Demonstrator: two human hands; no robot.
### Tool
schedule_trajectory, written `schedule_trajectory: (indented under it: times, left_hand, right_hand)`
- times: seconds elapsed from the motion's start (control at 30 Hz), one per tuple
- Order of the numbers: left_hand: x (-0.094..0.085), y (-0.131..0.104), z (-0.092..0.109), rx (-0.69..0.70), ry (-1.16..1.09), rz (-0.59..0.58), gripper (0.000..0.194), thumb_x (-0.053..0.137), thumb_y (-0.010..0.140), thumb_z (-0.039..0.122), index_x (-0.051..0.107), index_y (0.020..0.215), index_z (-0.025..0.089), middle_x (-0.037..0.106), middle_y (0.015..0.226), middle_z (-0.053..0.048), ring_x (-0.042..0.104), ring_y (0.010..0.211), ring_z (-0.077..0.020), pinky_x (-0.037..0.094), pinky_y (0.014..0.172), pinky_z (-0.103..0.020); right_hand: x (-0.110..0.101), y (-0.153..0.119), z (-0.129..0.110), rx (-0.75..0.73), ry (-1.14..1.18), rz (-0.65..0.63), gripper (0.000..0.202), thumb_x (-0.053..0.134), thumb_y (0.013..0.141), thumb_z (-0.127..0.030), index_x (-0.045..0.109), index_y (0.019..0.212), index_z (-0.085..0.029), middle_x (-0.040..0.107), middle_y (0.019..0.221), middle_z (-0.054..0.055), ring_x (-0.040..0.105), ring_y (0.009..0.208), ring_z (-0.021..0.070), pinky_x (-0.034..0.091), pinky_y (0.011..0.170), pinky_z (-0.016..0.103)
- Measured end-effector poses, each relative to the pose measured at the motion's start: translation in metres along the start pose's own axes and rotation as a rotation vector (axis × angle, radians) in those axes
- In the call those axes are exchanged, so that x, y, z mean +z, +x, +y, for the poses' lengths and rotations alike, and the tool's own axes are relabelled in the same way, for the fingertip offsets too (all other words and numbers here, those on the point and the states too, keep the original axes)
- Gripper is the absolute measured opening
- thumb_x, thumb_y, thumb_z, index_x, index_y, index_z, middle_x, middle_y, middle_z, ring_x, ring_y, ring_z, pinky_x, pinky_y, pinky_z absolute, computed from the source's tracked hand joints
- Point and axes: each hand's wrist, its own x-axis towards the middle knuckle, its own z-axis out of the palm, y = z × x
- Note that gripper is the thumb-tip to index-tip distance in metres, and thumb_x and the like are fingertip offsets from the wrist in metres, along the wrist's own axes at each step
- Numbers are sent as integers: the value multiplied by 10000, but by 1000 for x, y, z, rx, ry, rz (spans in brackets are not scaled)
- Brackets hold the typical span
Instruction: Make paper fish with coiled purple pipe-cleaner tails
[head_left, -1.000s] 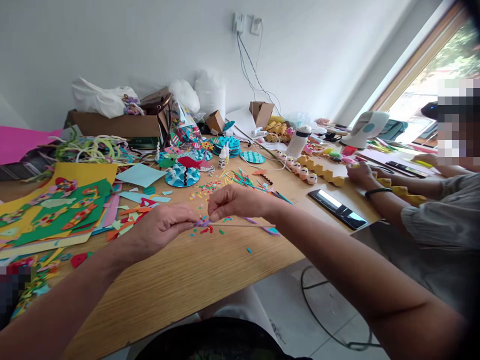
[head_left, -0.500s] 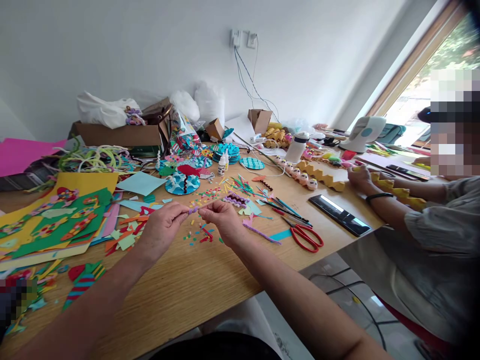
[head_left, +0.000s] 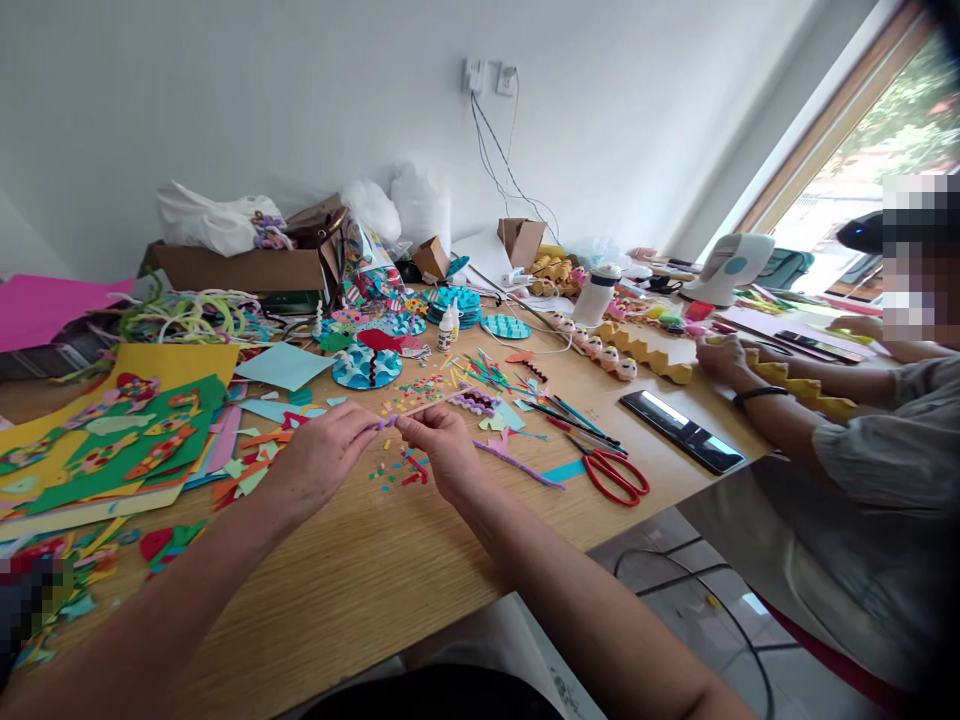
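Over the middle of the table, my left hand (head_left: 330, 450) is closed in a pinch on a purple pipe cleaner (head_left: 385, 423), which looks wound round a thin pale stick (head_left: 429, 405). Close beside it, my right hand (head_left: 444, 450) is also closed, thumb and fingers pressed on the same pipe cleaner. A straight purple length (head_left: 525, 466) trails out past my right wrist; whether it joins the wound part is hidden. Behind the right hand lie wavy purple and brown pipe cleaner pieces (head_left: 477, 402). Small coloured paper scraps (head_left: 412, 465) are scattered below both hands.
Red-handled scissors (head_left: 615, 477), several pencils (head_left: 581, 425) and a phone (head_left: 681, 432) lie at right. Decorated blue discs (head_left: 367, 368) and glue bottles (head_left: 446, 328) stand behind. Coloured paper sheets (head_left: 176, 362) cover the left. A co-worker's hand (head_left: 724, 360) holds a yellow egg-carton strip (head_left: 787, 380).
Both hands stay pinched on the purple pipe cleaner, with a slight shift of the right fingers. The trailing purple length reaches nearer the right wrist. The pale stick shows more clearly.
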Motion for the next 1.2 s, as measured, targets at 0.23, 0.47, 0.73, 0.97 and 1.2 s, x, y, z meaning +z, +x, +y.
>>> schedule_trajectory:
  times: [0.23,0.47,0.73,0.97,1.2]
  left_hand:
    - [-3,3,5,-22,106,-24,301,355,873,312,624,920,184,658,873,-61,600,796,-191,443,669,-281]
    - [-9,9,8,-223,-173,-36,257,423,789,307,648,760,186,632,678,-15,555,603,-145,403,526,-235]
    - [-6,7,3,-550,-772,-218,272,538,695,422,597,711,157,416,480,53,348,415,-71,252,398,-193]
    - [-2,5,8,-576,-835,-290,331,573,661,472,604,717,148,474,560,25,370,459,-72,267,429,-206]
    - [-3,0,12,-131,-304,-177,260,448,826,376,643,790,206,596,660,12,534,631,-135,399,571,-239]
  right_hand:
    - [5,0,3,-31,-54,-67,222,655,607,-353,579,572,-147,499,508,-39,387,489,66,302,509,214]
    - [4,-6,8,-147,-345,-77,114,618,679,-265,567,713,-169,532,604,-37,445,538,83,354,527,206]
    - [-13,-18,-9,-906,-1313,-140,181,419,894,-206,587,961,-184,614,927,58,487,861,162,348,766,283]
    - [-22,-12,-39,-1110,-1527,-410,220,379,920,-202,597,910,-173,611,935,56,479,908,164,293,784,309]
    - [-16,-12,-57,-733,-1458,-509,162,461,855,-128,622,853,-150,639,842,36,534,713,113,333,630,235]
